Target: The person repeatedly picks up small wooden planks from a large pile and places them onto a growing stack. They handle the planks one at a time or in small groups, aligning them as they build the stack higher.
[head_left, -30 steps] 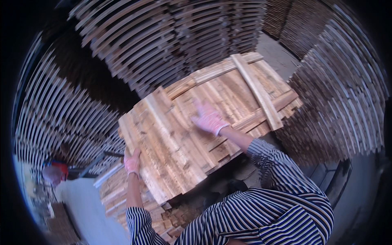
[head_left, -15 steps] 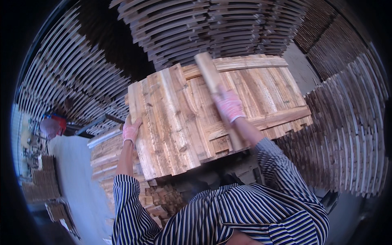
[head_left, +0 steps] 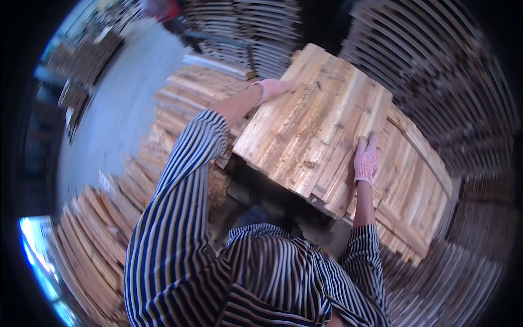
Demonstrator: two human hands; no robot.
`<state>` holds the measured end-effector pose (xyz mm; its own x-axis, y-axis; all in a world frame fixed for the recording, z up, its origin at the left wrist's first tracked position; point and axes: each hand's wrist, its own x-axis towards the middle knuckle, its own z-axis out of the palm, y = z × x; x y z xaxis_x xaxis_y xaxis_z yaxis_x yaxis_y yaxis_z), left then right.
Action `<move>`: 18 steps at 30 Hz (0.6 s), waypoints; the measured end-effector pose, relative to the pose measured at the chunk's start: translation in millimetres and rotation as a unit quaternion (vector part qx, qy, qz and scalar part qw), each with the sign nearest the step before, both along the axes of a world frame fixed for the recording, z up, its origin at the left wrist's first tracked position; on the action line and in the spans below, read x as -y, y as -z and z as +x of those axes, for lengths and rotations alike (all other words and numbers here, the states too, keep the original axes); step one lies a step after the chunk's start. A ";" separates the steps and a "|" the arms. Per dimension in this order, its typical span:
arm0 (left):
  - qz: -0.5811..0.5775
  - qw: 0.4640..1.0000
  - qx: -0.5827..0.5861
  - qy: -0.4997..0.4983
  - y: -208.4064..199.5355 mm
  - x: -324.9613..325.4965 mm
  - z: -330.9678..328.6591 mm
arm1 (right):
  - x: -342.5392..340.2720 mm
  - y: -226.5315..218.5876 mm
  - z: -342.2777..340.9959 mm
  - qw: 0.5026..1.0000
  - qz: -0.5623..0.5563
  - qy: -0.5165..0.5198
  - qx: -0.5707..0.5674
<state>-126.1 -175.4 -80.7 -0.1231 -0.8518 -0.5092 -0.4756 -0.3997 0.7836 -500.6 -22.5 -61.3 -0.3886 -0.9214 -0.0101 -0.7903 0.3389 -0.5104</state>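
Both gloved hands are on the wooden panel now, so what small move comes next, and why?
Probably ease the wooden panel down flat. The left hand grips its far edge, the right hand presses its right side, and it sits tilted over another slatted panel beneath.

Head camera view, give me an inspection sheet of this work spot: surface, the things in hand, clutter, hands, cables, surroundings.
Surface: grey concrete floor on the left; no table seen.
Job's things: wooden panel of rough planks, tilted, held up in front of the person; a second panel with cross battens lies behind it.
Clutter: loose plank stacks at lower left and a plank pile beside the left arm.
Hands: left hand, gloved, on the panel's upper left edge; right hand, gloved, flat on its right side.
Cables: nothing seen.
Surroundings: tall stacks of panels all around; another person at the top edge, blurred.
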 end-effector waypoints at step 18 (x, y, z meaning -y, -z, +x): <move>-0.322 0.679 -0.248 -0.612 42.4 -246.9 59.6 | -26.6 -36.6 51.2 0.949 -0.236 -0.163 -0.129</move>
<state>-66.5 71.5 -123.1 0.8571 -0.4963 -0.1381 0.2897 0.2427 0.9258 -449.4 4.1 -24.7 -0.0157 -0.8714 0.4903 -0.9334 -0.1631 -0.3197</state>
